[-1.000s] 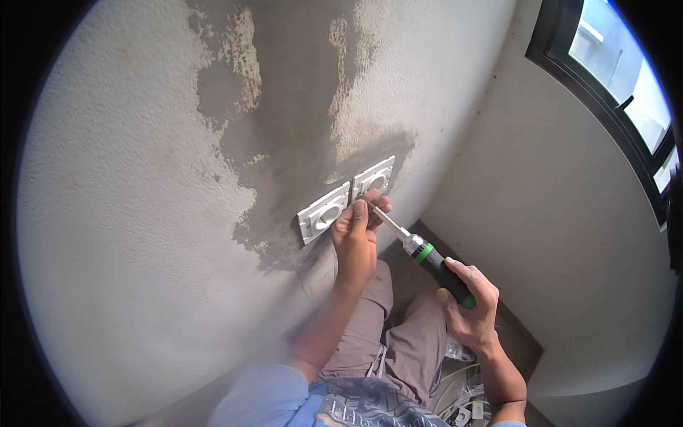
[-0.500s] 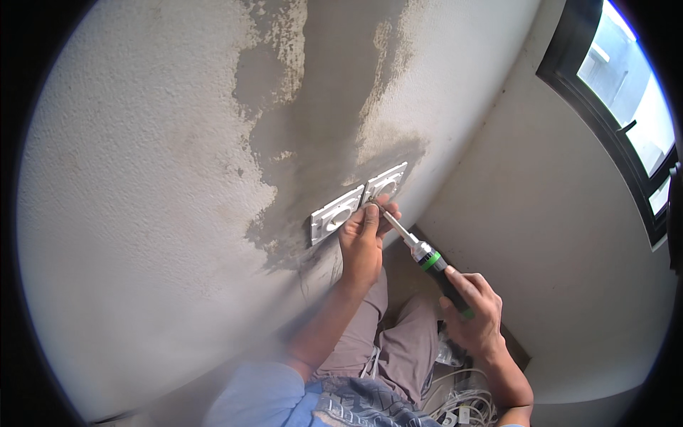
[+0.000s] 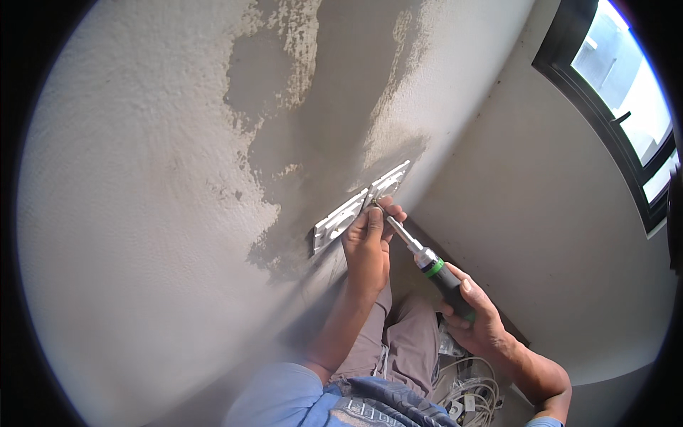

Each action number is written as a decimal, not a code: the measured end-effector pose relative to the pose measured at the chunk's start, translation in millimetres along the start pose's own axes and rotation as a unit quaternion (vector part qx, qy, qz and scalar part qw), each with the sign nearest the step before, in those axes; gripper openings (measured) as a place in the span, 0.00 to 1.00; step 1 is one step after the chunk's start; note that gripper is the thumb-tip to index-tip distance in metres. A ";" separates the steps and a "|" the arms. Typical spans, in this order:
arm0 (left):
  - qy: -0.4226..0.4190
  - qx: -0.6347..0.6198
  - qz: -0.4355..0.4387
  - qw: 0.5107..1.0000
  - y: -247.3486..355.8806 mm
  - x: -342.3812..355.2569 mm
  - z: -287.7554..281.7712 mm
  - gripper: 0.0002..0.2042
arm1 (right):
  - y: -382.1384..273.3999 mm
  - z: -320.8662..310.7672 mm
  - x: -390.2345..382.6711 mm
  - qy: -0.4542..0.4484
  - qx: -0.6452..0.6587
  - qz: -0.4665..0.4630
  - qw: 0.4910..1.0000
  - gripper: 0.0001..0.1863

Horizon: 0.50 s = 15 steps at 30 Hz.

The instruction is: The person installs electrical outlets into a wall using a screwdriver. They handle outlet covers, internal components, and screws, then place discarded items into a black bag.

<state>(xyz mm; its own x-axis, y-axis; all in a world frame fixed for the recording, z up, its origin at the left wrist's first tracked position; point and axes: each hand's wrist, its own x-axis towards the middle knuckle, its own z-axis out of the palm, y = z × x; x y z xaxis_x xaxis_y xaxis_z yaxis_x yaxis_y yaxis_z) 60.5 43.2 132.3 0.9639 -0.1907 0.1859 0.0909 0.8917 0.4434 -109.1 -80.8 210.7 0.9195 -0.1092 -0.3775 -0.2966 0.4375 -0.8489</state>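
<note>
Progress looks partial: both white socket plates are up side by side on the wall (image 3: 142, 213), but fixing at the R plate (image 3: 390, 181) is prob. unfinished, since the R hand (image 3: 480, 309) grips the screwdriver (image 3: 448, 285) by its handle w/ the tip right by that plate. L hand's (image 3: 368, 242) fingers are pinched in around the tip; can't tell if any screws there, or on the L plate (image 3: 338, 224), are fully seated.

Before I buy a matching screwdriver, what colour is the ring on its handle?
The handle ring is green; see the head view.
</note>
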 end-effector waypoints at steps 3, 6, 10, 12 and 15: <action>0.005 -0.014 0.005 1.000 1.1 2.6 0.0 0.13 | -10.1 11.2 -7.8 -0.004 -0.145 -0.103 0.984 0.36; 0.014 -0.014 0.001 1.000 4.6 3.3 -0.9 0.12 | -12.2 9.9 -1.8 0.005 -0.578 -0.378 0.724 0.40; 0.018 -0.014 -0.020 1.000 2.5 2.5 0.7 0.13 | -9.7 -0.3 -0.2 0.036 -0.759 -0.400 0.513 0.37; 0.007 -0.036 -0.046 0.998 5.5 -0.4 3.2 0.14 | -16.1 2.5 -0.1 0.022 -0.772 -0.403 0.490 0.36; -0.032 -0.045 -0.091 0.994 12.4 -1.9 -0.5 0.16 | -25.9 6.7 -0.8 0.019 -0.785 -0.406 0.467 0.34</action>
<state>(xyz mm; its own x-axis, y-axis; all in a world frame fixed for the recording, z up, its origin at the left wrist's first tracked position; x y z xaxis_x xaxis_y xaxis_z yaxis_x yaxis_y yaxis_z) 59.8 54.9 137.1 0.9123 -0.3743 0.1659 0.2861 0.8727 0.3957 -100.4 -86.1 235.5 0.8967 0.3009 0.3247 0.2947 -0.9531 0.0696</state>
